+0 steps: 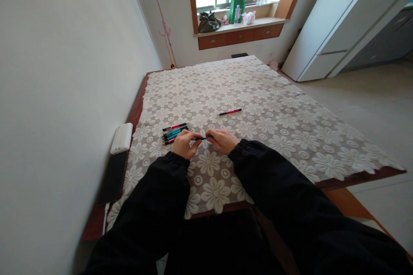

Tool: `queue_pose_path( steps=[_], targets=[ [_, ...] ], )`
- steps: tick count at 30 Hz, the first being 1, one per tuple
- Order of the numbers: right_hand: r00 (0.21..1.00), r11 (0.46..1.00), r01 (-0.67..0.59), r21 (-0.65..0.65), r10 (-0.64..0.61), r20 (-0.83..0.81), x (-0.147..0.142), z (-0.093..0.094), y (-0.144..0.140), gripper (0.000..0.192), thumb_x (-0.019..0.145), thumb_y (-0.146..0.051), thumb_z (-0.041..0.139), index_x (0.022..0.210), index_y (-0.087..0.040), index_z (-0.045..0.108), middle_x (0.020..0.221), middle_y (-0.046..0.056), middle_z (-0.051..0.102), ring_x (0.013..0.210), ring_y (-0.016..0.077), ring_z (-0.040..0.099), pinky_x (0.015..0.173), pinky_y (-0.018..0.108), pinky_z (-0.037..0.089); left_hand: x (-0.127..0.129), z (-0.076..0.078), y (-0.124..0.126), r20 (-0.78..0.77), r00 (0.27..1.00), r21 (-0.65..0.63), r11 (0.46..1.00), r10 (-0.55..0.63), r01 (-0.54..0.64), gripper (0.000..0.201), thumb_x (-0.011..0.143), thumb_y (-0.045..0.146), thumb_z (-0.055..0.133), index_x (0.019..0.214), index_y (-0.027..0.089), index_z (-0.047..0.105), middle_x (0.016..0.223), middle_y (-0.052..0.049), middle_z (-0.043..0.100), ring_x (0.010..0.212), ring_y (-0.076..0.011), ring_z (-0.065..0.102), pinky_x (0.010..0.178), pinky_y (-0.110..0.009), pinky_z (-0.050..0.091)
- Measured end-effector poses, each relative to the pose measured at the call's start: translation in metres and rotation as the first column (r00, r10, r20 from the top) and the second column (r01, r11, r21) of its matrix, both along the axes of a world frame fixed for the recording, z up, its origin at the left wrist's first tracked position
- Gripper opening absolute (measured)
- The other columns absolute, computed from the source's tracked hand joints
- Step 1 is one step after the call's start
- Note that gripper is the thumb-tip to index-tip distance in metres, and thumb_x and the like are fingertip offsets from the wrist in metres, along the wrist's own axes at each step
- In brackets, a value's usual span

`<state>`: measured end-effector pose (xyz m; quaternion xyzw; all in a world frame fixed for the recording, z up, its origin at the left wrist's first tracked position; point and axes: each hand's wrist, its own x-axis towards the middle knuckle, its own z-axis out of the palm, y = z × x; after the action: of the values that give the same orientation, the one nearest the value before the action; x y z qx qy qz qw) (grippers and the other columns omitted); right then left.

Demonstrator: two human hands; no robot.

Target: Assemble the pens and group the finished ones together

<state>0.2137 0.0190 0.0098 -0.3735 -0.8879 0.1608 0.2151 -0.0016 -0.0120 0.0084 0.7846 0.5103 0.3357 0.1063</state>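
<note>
A slim pen with a black part and a teal part [206,138] is held level between my two hands, just above the lace tablecloth [216,193]. My left hand [186,144] pinches its black end. On the teal end, the fingers of my right hand [222,139] are closed, covering much of it. Several teal, black and red pens [172,134] lie side by side just left of my left hand, which partly hides them. Farther off, a single red and black pen [230,112] rests alone on the cloth.
Along the table's left edge, by the wall, are a white power bank [121,138] and a dark phone-like slab [112,177] with a white cable [106,219]. Beyond the table, a windowsill holds a green bag [237,7]. A white fridge [335,17] stands at right.
</note>
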Motion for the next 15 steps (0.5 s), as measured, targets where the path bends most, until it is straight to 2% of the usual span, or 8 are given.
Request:
queue_pose_path(
  steps=[4, 6, 9, 12, 15],
  targets=[
    [1.0, 1.0, -0.006, 0.018, 0.006, 0.002, -0.0007, 0.0021, -0.002, 0.017, 0.103, -0.021, 0.045, 0.106, -0.019, 0.062, 0.099, 0.006, 0.07, 0.092, 0.0191, 0.065, 0.079, 0.028, 0.04, 0.0007, 0.0011, -0.0001, 0.025, 1.0, -0.031, 0.999, 0.013, -0.012, 0.014, 0.084, 0.025, 0.07, 0.098, 0.025, 0.075, 0.087, -0.004, 0.07, 0.087, -0.0196, 0.064, 0.085, -0.035, 0.054],
    [1.0, 1.0, 0.012, 0.011, -0.012, -0.023, -0.0009, 0.0013, -0.0022, 0.015, 0.101, -0.026, 0.053, 0.112, -0.019, 0.06, 0.098, 0.006, 0.069, 0.089, 0.0193, 0.064, 0.077, 0.027, 0.04, 0.001, 0.0013, -0.0001, 0.047, 0.999, -0.037, 0.999, 0.016, -0.014, 0.015, 0.083, 0.024, 0.071, 0.097, 0.024, 0.074, 0.088, -0.003, 0.071, 0.088, -0.0197, 0.064, 0.085, -0.035, 0.055],
    [0.998, 1.0, 0.021, 0.006, -0.02, -0.061, -0.0009, -0.0014, -0.001, 0.025, 0.093, -0.028, 0.066, 0.114, -0.018, 0.056, 0.096, 0.004, 0.068, 0.084, 0.0189, 0.063, 0.074, 0.026, 0.04, 0.0015, 0.0012, -0.0006, 0.073, 0.997, -0.015, 1.0, 0.011, -0.01, 0.014, 0.084, 0.023, 0.07, 0.097, 0.024, 0.073, 0.089, -0.003, 0.072, 0.088, -0.0198, 0.064, 0.084, -0.034, 0.054],
    [0.996, 0.999, 0.015, 0.033, -0.013, -0.084, -0.0007, -0.0031, 0.0005, 0.012, 0.094, -0.022, 0.064, 0.103, -0.02, 0.056, 0.091, 0.003, 0.067, 0.081, 0.0179, 0.061, 0.073, 0.026, 0.039, 0.0021, 0.0016, -0.0014, 0.075, 0.997, 0.024, 1.0, -0.001, -0.001, 0.015, 0.084, 0.026, 0.07, 0.099, 0.024, 0.071, 0.092, -0.003, 0.072, 0.088, -0.02, 0.063, 0.083, -0.034, 0.053],
    [0.993, 0.998, 0.035, 0.052, -0.029, -0.111, -0.0003, -0.0026, 0.0009, 0.01, 0.094, -0.019, 0.064, 0.1, -0.02, 0.056, 0.089, 0.003, 0.067, 0.08, 0.0179, 0.061, 0.072, 0.027, 0.038, 0.0013, 0.0021, -0.0007, 0.055, 0.998, 0.076, 0.997, 0.031, -0.035, 0.025, 0.084, 0.035, 0.072, 0.105, 0.022, 0.069, 0.1, -0.004, 0.072, 0.092, -0.022, 0.061, 0.087, -0.037, 0.051]
  ],
)
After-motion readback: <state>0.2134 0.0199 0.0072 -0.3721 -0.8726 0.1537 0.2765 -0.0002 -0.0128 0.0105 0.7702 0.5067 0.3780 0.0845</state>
